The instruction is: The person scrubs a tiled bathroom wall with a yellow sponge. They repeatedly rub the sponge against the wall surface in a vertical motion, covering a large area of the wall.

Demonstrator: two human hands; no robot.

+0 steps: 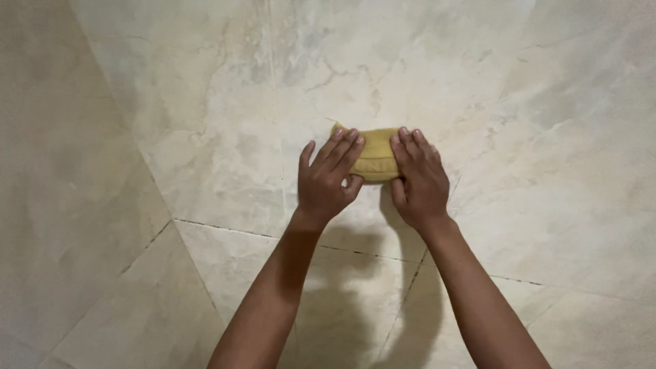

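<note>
- Hands first, from the head view: our left hand (326,179) and right hand (417,179) both press flat on a folded yellow cloth (375,158) against the marble-look tile floor (225,123), fingers together on top of it.
- We judge even pressure from both palms (not fingertips) keeps it flat.
- Cloth looks soft and thick, tiles smooth and veined, with thin dark grout lines (225,229).

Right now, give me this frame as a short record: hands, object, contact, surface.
left hand: palm down, fingers spread over the left end of the cloth
right hand: palm down, fingers over the right end of the cloth
object: folded yellow cloth, a compact bundle
contact: both hands press on the cloth; no closed grip visible
surface: beige marble-look tiles with thin dark grout lines
shadow: both forearms cast shadows on the tiles below the hands
</note>
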